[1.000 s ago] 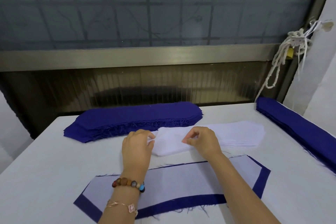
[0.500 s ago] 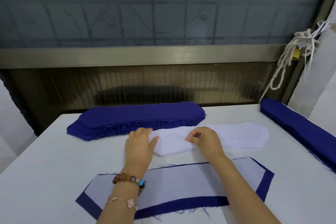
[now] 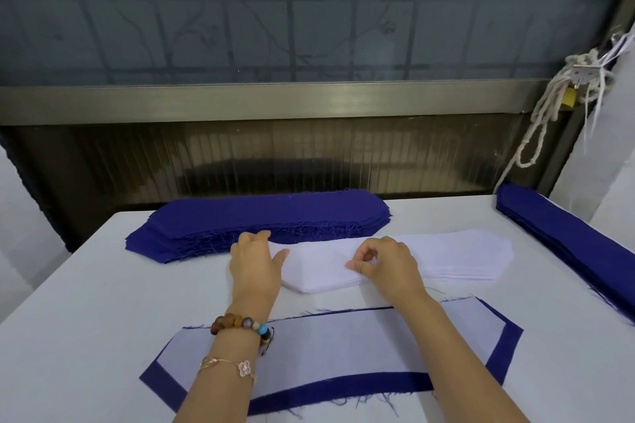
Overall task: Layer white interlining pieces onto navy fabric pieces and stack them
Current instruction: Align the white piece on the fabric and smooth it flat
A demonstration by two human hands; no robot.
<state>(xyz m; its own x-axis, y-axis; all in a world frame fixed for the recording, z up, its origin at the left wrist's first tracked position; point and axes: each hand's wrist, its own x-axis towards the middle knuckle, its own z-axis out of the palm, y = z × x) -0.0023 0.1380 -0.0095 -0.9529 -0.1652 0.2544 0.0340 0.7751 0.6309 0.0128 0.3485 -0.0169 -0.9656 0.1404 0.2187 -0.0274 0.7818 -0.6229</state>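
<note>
The left side of the worktop [image 3: 86,302] lies bare and wide, from the near edge up to the back navy stack [image 3: 268,216]. That stack and the window wall [image 3: 309,161] behind it close the far side. Just in front, the white stack [image 3: 464,254] fills the middle; the left hand [image 3: 256,264] rests flat at its left end and the right hand [image 3: 388,264] pinches its top. Both forearms cross the narrow strip between it and the layered piece [image 3: 343,347]. A bare gap runs between the white stack and the right navy stack [image 3: 567,244].
</note>
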